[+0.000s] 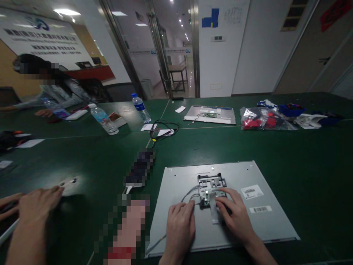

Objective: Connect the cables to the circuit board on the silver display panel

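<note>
Grey panel (pixel 275 217), barcode stickers (pixel 260 209)

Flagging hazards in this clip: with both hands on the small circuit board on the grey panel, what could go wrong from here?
1. The right hand presses by the flat ribbon cable; a slip might crease or unseat it.
2. The left hand rests on the thin wires leading into the circuit board; tugging could loosen them.
3. The grey panel lies near the table edge and could slide.

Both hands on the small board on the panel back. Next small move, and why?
Probably press the flat ribbon cable home with the right hand: its fingertips lie on the circuit board beside it, while the left hand rests at the board's wire side.
</note>
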### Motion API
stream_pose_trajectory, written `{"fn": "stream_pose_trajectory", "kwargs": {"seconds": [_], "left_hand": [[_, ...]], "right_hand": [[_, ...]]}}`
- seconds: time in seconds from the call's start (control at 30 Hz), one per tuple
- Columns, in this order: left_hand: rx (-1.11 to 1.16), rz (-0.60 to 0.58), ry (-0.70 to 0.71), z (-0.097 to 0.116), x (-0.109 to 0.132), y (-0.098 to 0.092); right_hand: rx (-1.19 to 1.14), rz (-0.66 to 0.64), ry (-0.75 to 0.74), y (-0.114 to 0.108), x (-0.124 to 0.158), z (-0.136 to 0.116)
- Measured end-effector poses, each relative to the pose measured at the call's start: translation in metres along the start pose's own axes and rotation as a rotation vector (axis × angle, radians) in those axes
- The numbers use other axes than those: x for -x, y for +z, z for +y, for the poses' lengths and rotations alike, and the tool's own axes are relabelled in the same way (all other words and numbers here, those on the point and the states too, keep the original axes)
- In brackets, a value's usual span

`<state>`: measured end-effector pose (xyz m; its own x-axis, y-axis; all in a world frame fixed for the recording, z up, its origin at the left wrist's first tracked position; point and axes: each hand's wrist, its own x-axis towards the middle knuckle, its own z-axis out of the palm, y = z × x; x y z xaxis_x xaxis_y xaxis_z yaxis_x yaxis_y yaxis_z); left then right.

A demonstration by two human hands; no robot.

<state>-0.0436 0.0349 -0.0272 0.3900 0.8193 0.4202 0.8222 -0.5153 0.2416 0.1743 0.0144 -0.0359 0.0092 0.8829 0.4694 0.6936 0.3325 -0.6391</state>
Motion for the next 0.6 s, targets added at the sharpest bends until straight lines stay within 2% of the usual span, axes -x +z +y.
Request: {"fn": "stream_pose_trajectory", "kwargs": {"seconds": [0.43,0.6], "left_hand": [[-0.033,-0.095,0.106,0.0008,-0.0047,-0.0021],[-0.048,-0.152,0.098,0.0008,-0.0038,-0.0008]], "right_hand": [[-0.001,0.032,-0.017,-0.0031,-0.0008,-0.0009],[-0.002,0.024,-0.003,-0.0041,-0.0005,-0.0014]]}}
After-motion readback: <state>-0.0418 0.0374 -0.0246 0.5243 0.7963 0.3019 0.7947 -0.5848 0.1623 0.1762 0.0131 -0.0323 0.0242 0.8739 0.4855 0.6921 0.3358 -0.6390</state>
